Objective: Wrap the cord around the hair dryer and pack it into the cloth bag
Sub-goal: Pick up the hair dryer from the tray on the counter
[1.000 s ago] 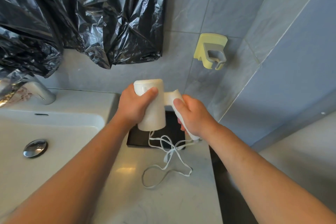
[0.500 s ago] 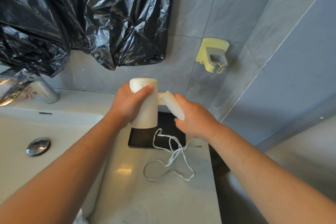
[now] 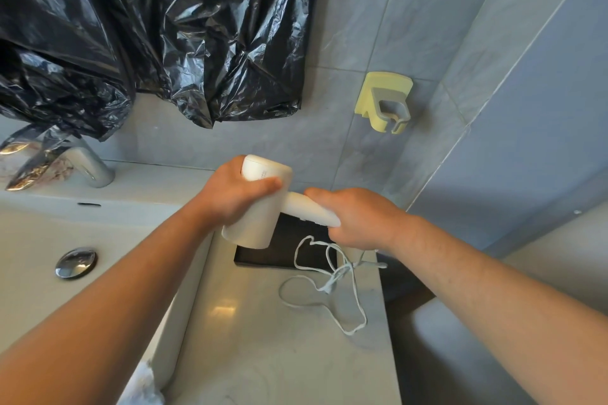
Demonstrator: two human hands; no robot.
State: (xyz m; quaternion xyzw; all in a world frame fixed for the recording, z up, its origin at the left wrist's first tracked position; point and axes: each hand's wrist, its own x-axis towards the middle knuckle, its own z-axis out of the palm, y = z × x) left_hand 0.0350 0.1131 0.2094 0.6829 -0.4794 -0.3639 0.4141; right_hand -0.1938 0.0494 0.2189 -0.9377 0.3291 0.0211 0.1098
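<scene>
I hold a white hair dryer (image 3: 260,220) above the counter. My left hand (image 3: 235,196) grips its barrel near the top, thumb across the front. My right hand (image 3: 358,219) grips the handle, which sticks out to the right at a slight downward slant. The white cord (image 3: 329,289) hangs from under my right hand and lies in loose loops on the counter (image 3: 263,339). A flat black thing (image 3: 286,253), perhaps the cloth bag, lies on the counter under the dryer; I cannot tell for sure.
A white sink (image 3: 49,256) with a metal drain plug (image 3: 76,262) and a chrome tap (image 3: 82,164) is at the left. Black plastic sheeting (image 3: 148,26) hangs on the tiled wall. A yellow wall holder (image 3: 383,102) is mounted at the right. The counter drops off at its right edge.
The handle has folded from pointing down toward level, and my right hand moved with it. The dryer barrel tilted slightly. The cord loops shifted a little on the counter.
</scene>
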